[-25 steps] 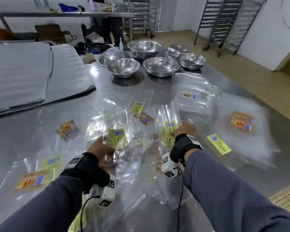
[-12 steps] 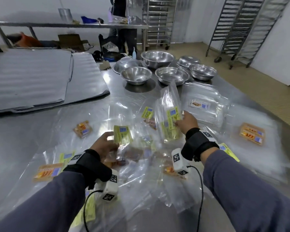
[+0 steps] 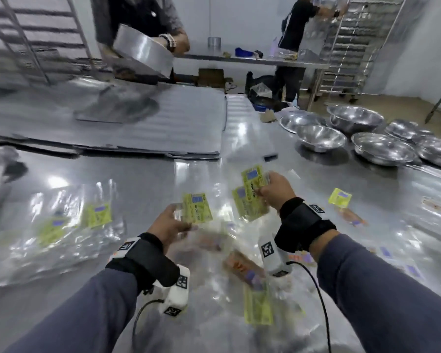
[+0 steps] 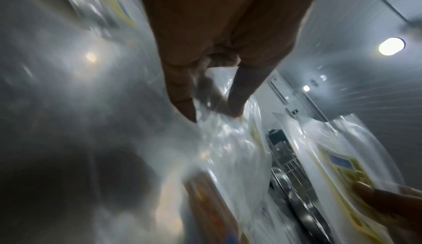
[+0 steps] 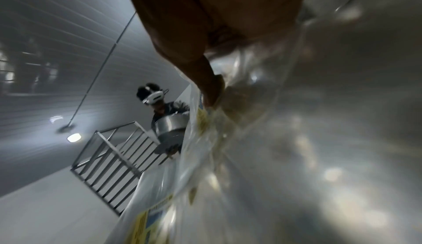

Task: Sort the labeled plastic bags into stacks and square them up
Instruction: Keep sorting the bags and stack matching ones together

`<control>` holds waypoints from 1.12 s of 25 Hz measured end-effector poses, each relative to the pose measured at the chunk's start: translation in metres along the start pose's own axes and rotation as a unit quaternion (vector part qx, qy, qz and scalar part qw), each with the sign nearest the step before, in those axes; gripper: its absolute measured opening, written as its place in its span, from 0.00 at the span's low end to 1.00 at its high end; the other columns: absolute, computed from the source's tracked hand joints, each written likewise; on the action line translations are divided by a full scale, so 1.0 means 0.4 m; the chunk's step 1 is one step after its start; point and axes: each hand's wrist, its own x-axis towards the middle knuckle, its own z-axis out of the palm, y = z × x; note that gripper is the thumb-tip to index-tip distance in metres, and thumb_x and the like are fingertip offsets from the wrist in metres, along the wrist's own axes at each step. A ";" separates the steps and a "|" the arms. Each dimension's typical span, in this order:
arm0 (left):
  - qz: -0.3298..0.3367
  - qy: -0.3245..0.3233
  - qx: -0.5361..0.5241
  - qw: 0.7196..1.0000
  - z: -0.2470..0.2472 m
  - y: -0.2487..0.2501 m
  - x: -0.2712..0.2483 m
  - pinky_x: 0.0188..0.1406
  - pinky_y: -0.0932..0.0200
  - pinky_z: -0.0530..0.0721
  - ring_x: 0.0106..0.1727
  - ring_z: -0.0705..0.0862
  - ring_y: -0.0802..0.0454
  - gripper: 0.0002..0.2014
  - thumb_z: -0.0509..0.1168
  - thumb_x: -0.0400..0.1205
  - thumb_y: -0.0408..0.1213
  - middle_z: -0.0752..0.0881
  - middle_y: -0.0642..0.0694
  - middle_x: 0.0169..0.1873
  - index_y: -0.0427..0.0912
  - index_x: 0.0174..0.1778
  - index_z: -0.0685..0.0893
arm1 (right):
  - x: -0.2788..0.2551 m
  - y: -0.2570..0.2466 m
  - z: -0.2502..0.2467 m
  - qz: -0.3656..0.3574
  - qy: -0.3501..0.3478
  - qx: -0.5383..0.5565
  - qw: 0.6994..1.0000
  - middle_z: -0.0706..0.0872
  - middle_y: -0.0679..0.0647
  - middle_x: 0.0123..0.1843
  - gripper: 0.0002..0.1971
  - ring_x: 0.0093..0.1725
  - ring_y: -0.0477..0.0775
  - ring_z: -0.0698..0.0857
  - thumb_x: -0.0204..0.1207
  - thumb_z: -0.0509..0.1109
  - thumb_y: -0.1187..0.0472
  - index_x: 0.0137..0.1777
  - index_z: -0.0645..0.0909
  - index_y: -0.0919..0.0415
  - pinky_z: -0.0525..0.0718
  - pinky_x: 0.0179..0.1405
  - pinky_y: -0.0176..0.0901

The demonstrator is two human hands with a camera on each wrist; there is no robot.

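Clear plastic bags with yellow-green or orange labels lie scattered over the steel table [image 3: 143, 179]. My left hand [image 3: 172, 220] pinches a clear bag with a yellow-green label [image 3: 197, 208], lifted off the table; its thumb and finger close on the plastic [image 4: 212, 114]. My right hand [image 3: 273, 191] grips a small bunch of yellow-green labelled bags [image 3: 250, 197] held upright; the thumb presses on them [image 5: 211, 92]. A stack of yellow-green labelled bags [image 3: 71, 220] lies at the left. Orange labelled bags [image 3: 242, 268] lie below my hands.
Several steel bowls [image 3: 321, 137] stand at the back right. Corrugated grey sheets [image 3: 127, 123] cover the back left. Across the table a person holds a tilted metal pan [image 3: 143, 53]. Another person stands by a wheeled rack [image 3: 349, 47] behind.
The view has swung left. My right hand has carried its bunch of yellow-green bags leftward and up, and my left hand has lifted its bag off the pile. A person with a pan has come into view.
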 end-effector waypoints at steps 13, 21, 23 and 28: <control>-0.009 0.194 0.103 0.976 -0.791 0.010 -0.025 0.25 0.61 0.75 0.33 0.78 0.49 0.30 0.64 0.78 0.19 0.78 0.36 0.45 0.37 0.75 0.62 | -0.047 -0.407 0.801 0.010 -0.179 0.102 0.978 0.83 0.68 0.57 0.12 0.58 0.67 0.84 0.71 0.74 0.70 0.51 0.74 0.66 0.82 0.60 0.61; -0.039 0.217 0.207 0.953 -0.888 -0.032 0.028 0.72 0.47 0.71 0.72 0.72 0.36 0.53 0.75 0.71 0.23 0.68 0.32 0.75 0.41 0.83 0.45 | -0.052 -0.420 0.885 0.064 -0.163 0.009 0.985 0.78 0.63 0.65 0.39 0.63 0.63 0.79 0.66 0.80 0.66 0.73 0.62 0.66 0.76 0.57 0.44; -0.047 0.203 0.268 0.940 -0.895 -0.036 0.035 0.74 0.48 0.67 0.77 0.66 0.37 0.53 0.76 0.71 0.29 0.64 0.33 0.78 0.41 0.83 0.46 | -0.052 -0.415 0.886 0.064 -0.164 -0.007 0.984 0.78 0.65 0.66 0.43 0.65 0.64 0.79 0.66 0.80 0.66 0.75 0.57 0.64 0.77 0.61 0.47; -0.093 0.175 0.433 0.879 -0.871 -0.030 0.033 0.78 0.43 0.61 0.80 0.55 0.34 0.43 0.70 0.77 0.49 0.55 0.34 0.80 0.47 0.83 0.52 | -0.050 -0.389 0.859 0.055 -0.181 -0.061 0.980 0.75 0.66 0.71 0.48 0.72 0.65 0.73 0.66 0.81 0.61 0.79 0.53 0.63 0.73 0.71 0.54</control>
